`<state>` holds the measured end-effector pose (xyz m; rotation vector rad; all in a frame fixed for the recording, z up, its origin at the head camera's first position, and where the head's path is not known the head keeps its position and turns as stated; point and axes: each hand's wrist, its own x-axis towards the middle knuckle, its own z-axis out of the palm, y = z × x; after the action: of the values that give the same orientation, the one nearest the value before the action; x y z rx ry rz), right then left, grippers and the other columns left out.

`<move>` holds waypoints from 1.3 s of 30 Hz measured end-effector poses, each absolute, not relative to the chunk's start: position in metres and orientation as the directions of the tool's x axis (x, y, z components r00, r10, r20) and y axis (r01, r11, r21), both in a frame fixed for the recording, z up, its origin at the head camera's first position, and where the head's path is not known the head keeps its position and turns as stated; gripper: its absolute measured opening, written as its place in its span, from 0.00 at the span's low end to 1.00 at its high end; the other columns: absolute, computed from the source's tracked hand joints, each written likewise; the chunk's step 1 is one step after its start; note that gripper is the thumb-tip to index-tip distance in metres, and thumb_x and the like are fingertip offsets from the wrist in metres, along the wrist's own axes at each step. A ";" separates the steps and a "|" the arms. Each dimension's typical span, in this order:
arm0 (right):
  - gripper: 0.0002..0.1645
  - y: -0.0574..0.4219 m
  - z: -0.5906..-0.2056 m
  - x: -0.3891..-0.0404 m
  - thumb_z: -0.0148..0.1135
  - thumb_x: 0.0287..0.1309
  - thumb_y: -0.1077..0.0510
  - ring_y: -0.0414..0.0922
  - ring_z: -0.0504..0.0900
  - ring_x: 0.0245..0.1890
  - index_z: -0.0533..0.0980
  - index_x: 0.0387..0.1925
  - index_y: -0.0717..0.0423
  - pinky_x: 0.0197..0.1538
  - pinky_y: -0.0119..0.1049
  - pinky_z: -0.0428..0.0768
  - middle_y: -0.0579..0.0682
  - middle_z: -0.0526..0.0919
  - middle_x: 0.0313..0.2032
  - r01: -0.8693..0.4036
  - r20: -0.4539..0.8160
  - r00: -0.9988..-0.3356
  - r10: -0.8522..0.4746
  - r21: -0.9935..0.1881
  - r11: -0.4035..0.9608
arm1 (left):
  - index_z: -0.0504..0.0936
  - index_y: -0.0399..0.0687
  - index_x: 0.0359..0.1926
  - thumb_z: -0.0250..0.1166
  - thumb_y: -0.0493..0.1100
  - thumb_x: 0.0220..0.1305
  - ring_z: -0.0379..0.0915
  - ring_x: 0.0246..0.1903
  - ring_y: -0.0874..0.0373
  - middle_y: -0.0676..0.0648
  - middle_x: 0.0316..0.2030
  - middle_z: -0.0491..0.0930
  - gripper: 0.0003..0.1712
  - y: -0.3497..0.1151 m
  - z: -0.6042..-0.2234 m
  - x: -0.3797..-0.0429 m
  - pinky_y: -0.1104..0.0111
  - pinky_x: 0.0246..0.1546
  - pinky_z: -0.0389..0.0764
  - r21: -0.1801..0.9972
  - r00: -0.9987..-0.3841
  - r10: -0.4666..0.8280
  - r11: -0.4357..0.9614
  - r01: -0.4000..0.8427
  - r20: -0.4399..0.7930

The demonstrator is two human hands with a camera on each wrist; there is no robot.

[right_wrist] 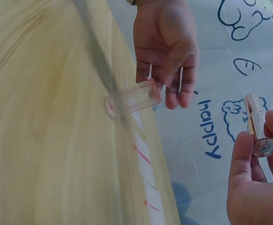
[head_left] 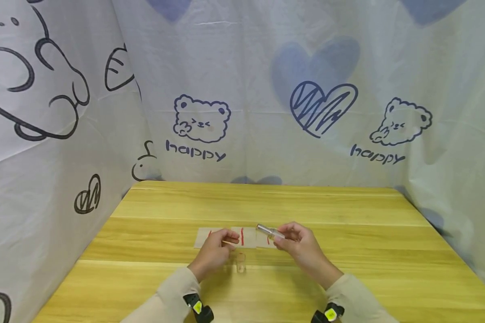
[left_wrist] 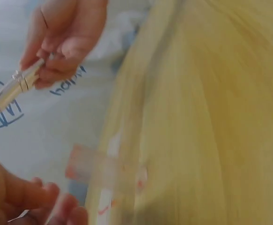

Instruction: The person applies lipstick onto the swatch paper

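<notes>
My right hand (head_left: 303,249) pinches a lipstick (head_left: 265,229) with a silvery metal tube and a clear base. Its metal end points up and to the left, away from the fingers. In the right wrist view a round-cornered label shows on the base of the lipstick (right_wrist: 254,117). On the table stands a clear rectangular lipstick cap (head_left: 240,264), reddish at its ends and upright. Just left of the cap hovers my left hand (head_left: 214,251), fingers loosely bent with nothing seen between them. The left wrist view is blurred.
A pale paper strip (head_left: 249,237) with red marks lies on the wooden table (head_left: 347,220) behind the cap, partly covered by both hands. White cloth (head_left: 262,148) with drawn bears and hearts hangs behind the table and along its sides.
</notes>
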<state>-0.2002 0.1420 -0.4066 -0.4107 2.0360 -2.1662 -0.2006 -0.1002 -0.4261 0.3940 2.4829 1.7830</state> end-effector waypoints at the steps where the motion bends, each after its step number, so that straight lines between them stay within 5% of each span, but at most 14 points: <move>1: 0.15 0.142 -0.408 -0.200 0.60 0.61 0.70 0.45 0.80 0.40 0.68 0.47 0.75 0.50 0.40 0.80 0.54 0.77 0.38 -0.078 0.096 -0.954 -0.283 -0.994 -0.073 | 0.75 0.27 0.49 0.49 0.19 0.53 0.75 0.39 0.46 0.38 0.42 0.77 0.22 -0.103 -0.427 -0.201 0.59 0.41 0.79 0.914 -0.961 0.259 0.358 0.193 0.101; 6: 0.15 0.143 -0.411 -0.199 0.60 0.59 0.71 0.44 0.80 0.39 0.69 0.46 0.74 0.50 0.40 0.80 0.54 0.77 0.37 -0.052 0.075 -0.960 -0.269 -0.995 -0.090 | 0.79 0.32 0.48 0.58 0.21 0.48 0.75 0.39 0.49 0.43 0.40 0.79 0.22 -0.109 -0.429 -0.201 0.60 0.41 0.77 0.758 -0.929 0.365 0.591 0.278 0.056; 12: 0.15 0.143 -0.412 -0.197 0.59 0.61 0.71 0.43 0.81 0.39 0.68 0.47 0.75 0.48 0.35 0.80 0.53 0.77 0.37 -0.035 0.065 -0.957 -0.284 -0.993 -0.109 | 0.82 0.37 0.41 0.78 0.38 0.47 0.75 0.39 0.50 0.47 0.36 0.80 0.20 -0.107 -0.429 -0.199 0.57 0.45 0.75 0.687 -0.907 0.418 0.648 0.329 0.040; 27: 0.14 0.139 -0.413 -0.196 0.59 0.60 0.71 0.44 0.81 0.39 0.69 0.46 0.73 0.48 0.37 0.81 0.54 0.77 0.37 -0.026 0.049 -0.962 -0.269 -0.996 -0.089 | 0.78 0.48 0.26 0.77 0.39 0.47 0.72 0.34 0.58 0.55 0.30 0.78 0.14 -0.103 -0.435 -0.199 0.62 0.39 0.74 0.635 -0.886 0.458 0.664 0.394 0.071; 39: 0.16 0.140 -0.409 -0.200 0.60 0.59 0.71 0.46 0.80 0.41 0.68 0.47 0.76 0.50 0.41 0.80 0.55 0.78 0.40 -0.097 0.116 -0.955 -0.273 -0.992 -0.081 | 0.73 0.48 0.30 0.72 0.40 0.55 0.75 0.30 0.62 0.55 0.28 0.76 0.13 -0.104 -0.420 -0.205 0.66 0.34 0.77 0.695 -0.897 0.433 0.617 0.368 0.090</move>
<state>-0.2002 0.1402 -0.4086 -0.4141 2.0428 -2.1855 -0.2055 -0.1035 -0.4201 0.6826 2.7468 1.1505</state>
